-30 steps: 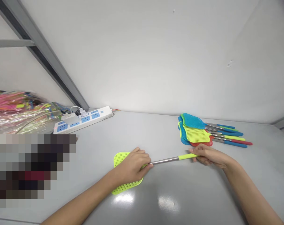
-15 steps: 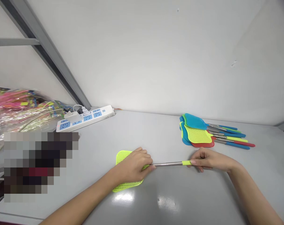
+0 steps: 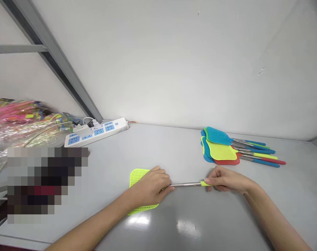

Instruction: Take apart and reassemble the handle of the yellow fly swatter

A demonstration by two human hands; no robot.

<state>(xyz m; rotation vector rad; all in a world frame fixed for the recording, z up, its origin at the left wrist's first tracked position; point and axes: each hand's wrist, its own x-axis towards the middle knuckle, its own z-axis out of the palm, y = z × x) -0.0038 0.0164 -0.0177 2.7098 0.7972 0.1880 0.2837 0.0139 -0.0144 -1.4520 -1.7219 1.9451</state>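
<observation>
A yellow-green fly swatter (image 3: 137, 177) lies across the front of the grey table, its perforated head to the left and its metal shaft pointing right. My left hand (image 3: 156, 185) covers part of the head, fingers closed around the neck where the shaft begins. At the other end, my right hand (image 3: 222, 179) pinches the yellow-green grip between thumb and fingers; most of that grip is hidden in the hand. Bare metal shaft shows between the two hands. Behind my right hand rests a pile of fly swatters (image 3: 221, 151) in blue, yellow-green and red, their handles pointing right.
A white power strip (image 3: 106, 130) with plugs and cables lies at the back left. Beyond it are shiny plastic-wrapped colourful goods (image 3: 24, 129). A grey metal frame post (image 3: 59, 62) slants along the left, and a pale wall (image 3: 174, 69) borders the table's back edge. A blurred patch covers the left side.
My right hand has shifted slightly left along the swatter's handle toward my left hand, so the exposed shaft looks a little shorter. My left hand keeps its grip on the neck.
</observation>
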